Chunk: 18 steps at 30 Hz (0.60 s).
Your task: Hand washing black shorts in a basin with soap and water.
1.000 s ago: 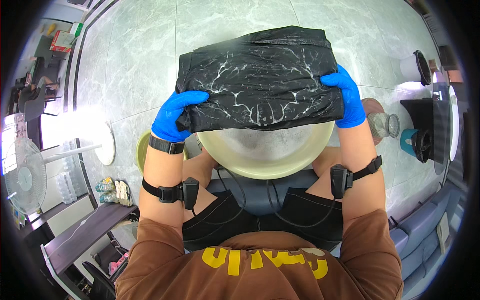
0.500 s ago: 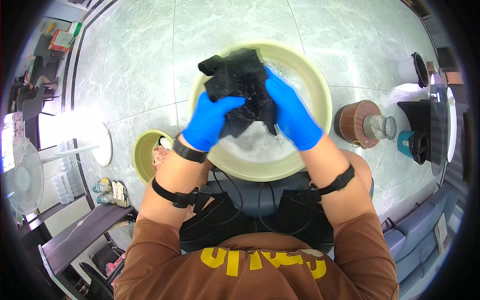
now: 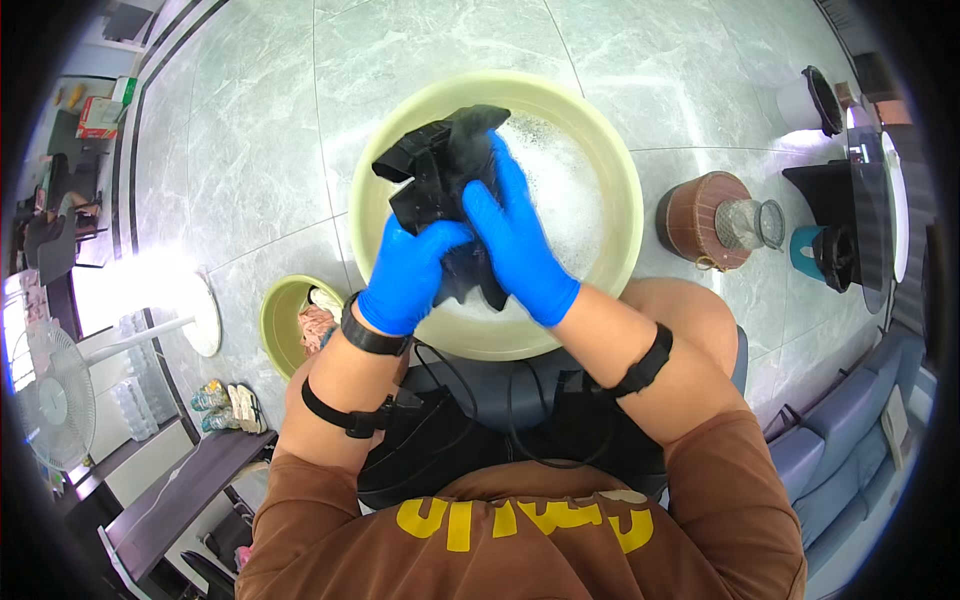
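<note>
A crumpled, wet black garment (image 3: 447, 165) is held up over a large pale-green basin (image 3: 622, 215) of sudsy water (image 3: 565, 190). My left hand (image 3: 408, 272), in a blue rubber glove, is closed on the garment's lower left side, thumb lying across the cloth. Gloved in blue too, my right hand (image 3: 520, 240) grips the right side, its thumb and fingers pressed against the fabric. Folds of the cloth hide some fingertips. What kind of garment it is cannot be made out.
A smaller green basin (image 3: 272, 325) with pink and white clothes (image 3: 315, 322) stands on the tiled floor at left, near a white fan (image 3: 55, 395) and shoes (image 3: 235, 408). To the right are a brown drum-like stool (image 3: 690, 220), bins (image 3: 825, 258) and a grey-blue sofa (image 3: 840, 440).
My right hand has moved left, closer to my left hand, bunching the black garment narrower. The garment has shifted a little left and down in the picture; the whole view has shifted slightly.
</note>
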Available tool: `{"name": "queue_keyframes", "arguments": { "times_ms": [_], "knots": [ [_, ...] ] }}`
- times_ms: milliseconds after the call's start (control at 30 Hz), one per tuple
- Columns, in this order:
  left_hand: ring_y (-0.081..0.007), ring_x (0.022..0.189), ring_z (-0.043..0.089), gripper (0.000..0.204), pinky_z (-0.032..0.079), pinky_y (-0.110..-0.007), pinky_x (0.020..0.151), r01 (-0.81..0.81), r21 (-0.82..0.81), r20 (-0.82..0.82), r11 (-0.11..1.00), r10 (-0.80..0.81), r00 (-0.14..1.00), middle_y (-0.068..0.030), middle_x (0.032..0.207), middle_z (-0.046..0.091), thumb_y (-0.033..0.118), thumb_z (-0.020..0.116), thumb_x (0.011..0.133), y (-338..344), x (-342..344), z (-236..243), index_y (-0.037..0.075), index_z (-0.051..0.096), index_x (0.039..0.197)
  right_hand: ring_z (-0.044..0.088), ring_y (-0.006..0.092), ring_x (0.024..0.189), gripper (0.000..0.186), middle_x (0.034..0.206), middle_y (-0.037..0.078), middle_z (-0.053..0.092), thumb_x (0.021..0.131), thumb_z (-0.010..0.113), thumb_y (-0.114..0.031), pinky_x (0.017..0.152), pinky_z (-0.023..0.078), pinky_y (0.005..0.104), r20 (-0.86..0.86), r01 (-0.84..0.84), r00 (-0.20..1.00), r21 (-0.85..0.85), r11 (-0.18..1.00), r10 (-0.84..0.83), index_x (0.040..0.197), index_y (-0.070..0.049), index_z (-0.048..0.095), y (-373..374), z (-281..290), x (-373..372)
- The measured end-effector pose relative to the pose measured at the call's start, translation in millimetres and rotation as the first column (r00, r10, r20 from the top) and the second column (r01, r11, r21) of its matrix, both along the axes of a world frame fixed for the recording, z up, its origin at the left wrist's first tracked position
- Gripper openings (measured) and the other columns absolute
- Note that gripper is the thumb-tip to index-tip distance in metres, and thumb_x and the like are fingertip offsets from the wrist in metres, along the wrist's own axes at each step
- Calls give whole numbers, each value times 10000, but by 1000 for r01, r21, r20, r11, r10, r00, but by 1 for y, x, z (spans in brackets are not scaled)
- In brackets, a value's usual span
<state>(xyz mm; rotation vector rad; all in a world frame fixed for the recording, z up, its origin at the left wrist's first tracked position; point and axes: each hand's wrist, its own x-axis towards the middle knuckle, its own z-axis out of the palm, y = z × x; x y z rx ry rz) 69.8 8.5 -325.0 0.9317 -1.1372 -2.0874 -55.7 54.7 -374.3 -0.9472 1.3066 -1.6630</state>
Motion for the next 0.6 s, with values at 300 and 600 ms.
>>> {"name": "queue_keyframes", "arguments": {
  "times_ms": [300, 600],
  "knots": [
    [-157, 1018, 644, 453, 525, -324, 907, 66, -11, 45, 998, -65, 997, -76, 1146, 682, -14, 641, 856, 33, -1, 12, -15, 592, 1307, 555, 194, 1219, 538, 1332, 102, 552, 1039, 536, -261, 1036, 484, 343, 799, -229, 580, -29, 973, 160, 1505, -50, 370, -17, 11, -37],
    [-189, 992, 677, 437, 558, -321, 861, -48, 75, 3, 996, 48, 999, -105, 1122, 695, -27, 552, 831, 14, 5, -3, -23, 617, 1263, 507, 295, 1291, 696, 1376, 184, 503, 950, 670, -202, 1102, 410, 406, 287, 5, 958, -23, 1000, 2, 1497, 47, 319, 2, -8, 11]
  ]
}}
